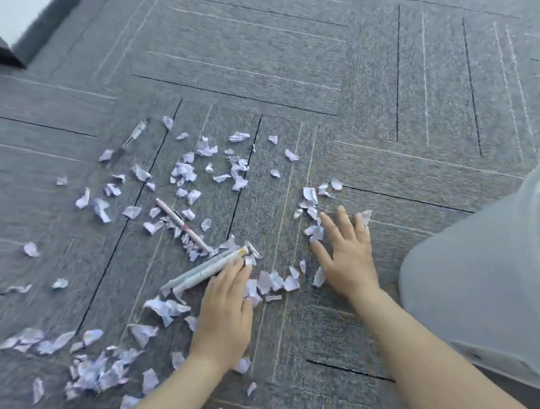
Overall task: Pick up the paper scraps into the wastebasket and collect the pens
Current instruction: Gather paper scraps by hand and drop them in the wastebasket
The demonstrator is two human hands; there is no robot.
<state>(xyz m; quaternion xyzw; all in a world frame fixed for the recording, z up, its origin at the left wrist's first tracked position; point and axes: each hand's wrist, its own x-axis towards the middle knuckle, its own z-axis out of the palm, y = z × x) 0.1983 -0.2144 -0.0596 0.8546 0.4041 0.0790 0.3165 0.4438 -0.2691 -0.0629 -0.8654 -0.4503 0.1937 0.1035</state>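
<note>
1. Fingers of the left hand (223,315) lie straight and flat, tips touching two white pens (204,272); the right hand (344,254) is splayed flat over paper scraps (186,171), grasping nothing.
2. A pink pen (181,223) and a clear pen (136,133) lie loose among scraps on the grey carpet (276,56).
3. The translucent wastebasket (492,275) stands just right of the hand.
4. Judging by the litter, nearly everything remains to be done.
</note>
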